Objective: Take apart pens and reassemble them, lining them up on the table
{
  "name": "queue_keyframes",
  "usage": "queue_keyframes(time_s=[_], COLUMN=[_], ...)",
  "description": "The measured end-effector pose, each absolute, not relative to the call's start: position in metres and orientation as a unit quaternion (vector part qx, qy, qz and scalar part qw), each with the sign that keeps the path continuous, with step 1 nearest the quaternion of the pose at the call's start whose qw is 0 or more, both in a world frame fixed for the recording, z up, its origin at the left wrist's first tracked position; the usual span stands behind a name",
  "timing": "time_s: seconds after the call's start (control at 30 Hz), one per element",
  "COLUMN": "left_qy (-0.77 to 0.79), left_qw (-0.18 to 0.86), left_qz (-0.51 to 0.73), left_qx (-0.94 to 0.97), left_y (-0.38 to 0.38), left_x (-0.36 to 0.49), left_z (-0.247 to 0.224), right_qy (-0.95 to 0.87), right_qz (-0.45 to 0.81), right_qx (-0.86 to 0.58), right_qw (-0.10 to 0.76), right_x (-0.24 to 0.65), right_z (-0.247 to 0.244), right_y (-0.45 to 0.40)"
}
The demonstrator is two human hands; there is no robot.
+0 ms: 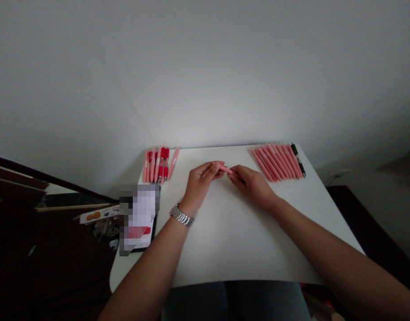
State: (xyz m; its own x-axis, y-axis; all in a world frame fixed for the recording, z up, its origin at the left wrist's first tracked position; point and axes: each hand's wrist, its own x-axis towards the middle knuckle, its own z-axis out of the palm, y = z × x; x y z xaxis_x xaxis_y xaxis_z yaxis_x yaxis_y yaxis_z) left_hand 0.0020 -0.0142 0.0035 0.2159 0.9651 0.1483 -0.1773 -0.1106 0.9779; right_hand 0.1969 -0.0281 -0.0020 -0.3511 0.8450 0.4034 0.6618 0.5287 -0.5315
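Slim, cylindrical pink pen point(227, 170) between bare fingers point(240, 171)

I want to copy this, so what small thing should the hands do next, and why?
Perhaps the left hand should let go of the slim, pink, stick-shaped pen, leaving it in the right hand. Both hands hold it, and the right one is nearer the slanted row of similar pink pens on the white table.
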Motion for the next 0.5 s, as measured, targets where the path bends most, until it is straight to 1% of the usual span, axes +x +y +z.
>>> queue_keyframes(time_s=[0.3, 0.5], left_qy=[0.362, 0.353], left_qw=[0.564, 0.564], left_qz=[0.514, 0.511], left_qx=[0.535, 0.544], left_y=[-0.0126, -0.013], left_x=[0.0018, 0.0016], left_z=[0.0, 0.0023], right_qy=[-0.807, -0.808], right_qz=[0.136, 0.158], right_qx=[-0.453, -0.453], right_qw=[0.353, 0.343], right_x=[0.1971, 0.1979], right_z=[0.001, 0.0071], right_y=[-0.0292, -0.0319])
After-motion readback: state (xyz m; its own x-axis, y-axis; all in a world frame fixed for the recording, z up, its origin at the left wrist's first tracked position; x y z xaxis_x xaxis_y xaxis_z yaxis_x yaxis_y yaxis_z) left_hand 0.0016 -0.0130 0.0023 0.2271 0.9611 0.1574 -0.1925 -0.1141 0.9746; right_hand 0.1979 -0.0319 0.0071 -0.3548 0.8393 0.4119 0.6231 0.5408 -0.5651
